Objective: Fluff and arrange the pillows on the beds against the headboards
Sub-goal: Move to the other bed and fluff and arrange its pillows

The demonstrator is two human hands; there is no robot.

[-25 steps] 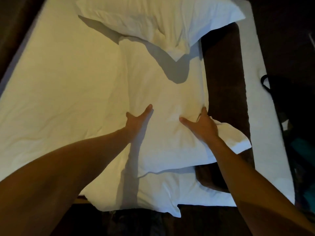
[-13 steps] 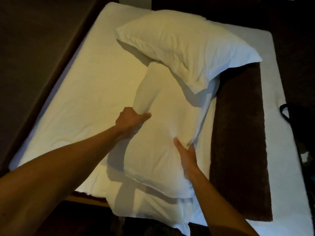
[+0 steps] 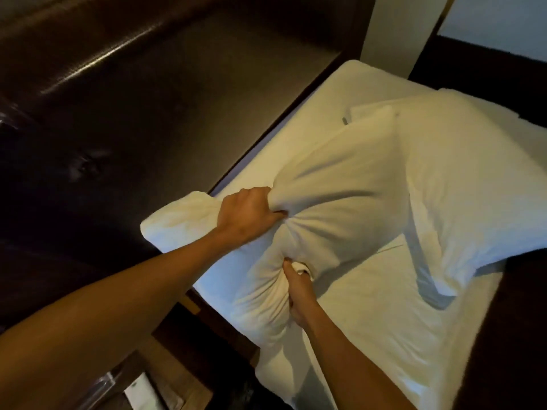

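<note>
A white pillow (image 3: 337, 199) is lifted off the bed, bunched in the middle. My left hand (image 3: 245, 214) is clenched on its upper left side. My right hand (image 3: 297, 294) grips a fold on its lower edge. A second white pillow (image 3: 473, 184) lies on the white-sheeted bed (image 3: 384, 321) to the right, partly behind the held one. A third pillow (image 3: 180, 220) pokes out at the left, next to the dark padded headboard (image 3: 133, 113).
A dark brown runner (image 3: 509, 335) crosses the bed at the lower right. A wooden bedside surface (image 3: 165, 371) with a white item (image 3: 142, 392) sits at the bottom left. A pale wall strip (image 3: 390, 28) rises beyond the bed.
Both hands have gone from resting on the pillow to gripping it, and it has come up off the bed. The view has swung left toward the headboard.
</note>
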